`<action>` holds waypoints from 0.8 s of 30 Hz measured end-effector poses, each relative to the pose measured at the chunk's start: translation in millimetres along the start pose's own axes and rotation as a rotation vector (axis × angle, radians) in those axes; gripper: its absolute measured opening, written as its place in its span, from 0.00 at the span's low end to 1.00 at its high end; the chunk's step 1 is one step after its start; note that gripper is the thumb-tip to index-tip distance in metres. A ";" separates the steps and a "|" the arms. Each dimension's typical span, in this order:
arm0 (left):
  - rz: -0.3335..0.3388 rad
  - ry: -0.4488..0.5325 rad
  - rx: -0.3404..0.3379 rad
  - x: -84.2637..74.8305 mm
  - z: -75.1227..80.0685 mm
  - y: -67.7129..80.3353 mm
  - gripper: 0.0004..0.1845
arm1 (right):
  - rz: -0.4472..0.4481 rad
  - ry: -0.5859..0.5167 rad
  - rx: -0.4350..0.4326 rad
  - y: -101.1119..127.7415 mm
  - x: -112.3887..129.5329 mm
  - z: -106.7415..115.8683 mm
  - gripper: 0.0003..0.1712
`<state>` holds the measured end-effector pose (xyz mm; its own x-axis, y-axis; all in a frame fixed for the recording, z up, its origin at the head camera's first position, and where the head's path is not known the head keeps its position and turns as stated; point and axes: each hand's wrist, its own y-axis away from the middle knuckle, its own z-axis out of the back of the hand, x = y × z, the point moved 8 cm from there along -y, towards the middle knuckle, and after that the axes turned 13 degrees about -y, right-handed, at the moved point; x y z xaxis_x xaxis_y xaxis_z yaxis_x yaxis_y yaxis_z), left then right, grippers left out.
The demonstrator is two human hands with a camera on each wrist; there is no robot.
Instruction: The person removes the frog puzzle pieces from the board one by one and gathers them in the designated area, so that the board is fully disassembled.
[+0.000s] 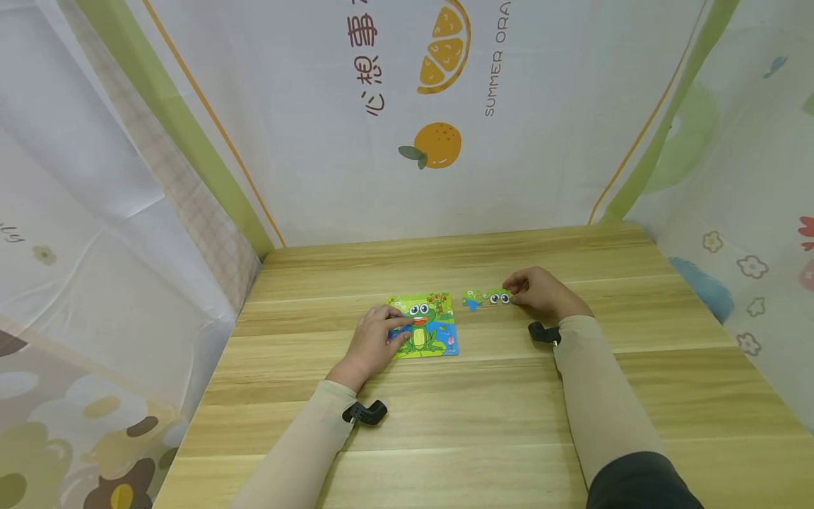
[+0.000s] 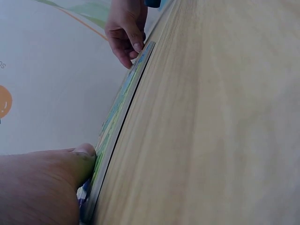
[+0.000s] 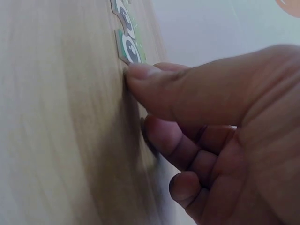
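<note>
A left hand (image 1: 372, 339), fingers relaxed, rests on the frog puzzle board (image 1: 427, 332) on the wooden worktop (image 1: 483, 396); to the board's right, the right hand (image 1: 542, 293) appears to pinch the eyed puzzle piece (image 1: 499, 298) at one edge, a green-and-blue piece (image 1: 473, 300) just beside it; the step looks like handling loose pieces, and the next move likely calls for a careful lift or slide; the left hand covers the board's left side, and the right thumb hides the pinch's far side.
</note>
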<state>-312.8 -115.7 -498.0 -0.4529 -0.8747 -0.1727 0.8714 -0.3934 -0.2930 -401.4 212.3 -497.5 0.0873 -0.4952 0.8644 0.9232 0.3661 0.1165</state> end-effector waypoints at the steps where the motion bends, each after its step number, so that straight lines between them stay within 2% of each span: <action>1: 0.000 0.002 0.000 0.1 0.0 0.1 0.15 | 0.002 0.002 -0.001 -0.2 0.1 0.2 0.15; 11: 0.006 0.081 -0.024 2.1 0.1 0.5 0.15 | -0.016 -0.026 -0.014 0.9 1.1 1.7 0.16; 16: 0.012 0.115 -0.044 1.6 3.0 0.1 0.13 | 0.010 -0.010 -0.030 1.4 7.6 1.5 0.15; 24: 0.007 0.120 -0.052 -4.3 8.4 -3.2 0.12 | 0.052 -0.001 -0.051 -6.6 22.7 -13.1 0.13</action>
<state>-312.1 -113.1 -488.5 -0.4689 -0.8358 -0.2856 0.8651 -0.3695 -0.3391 -400.6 188.3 -485.1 0.1355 -0.4755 0.8692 0.9352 0.3510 0.0463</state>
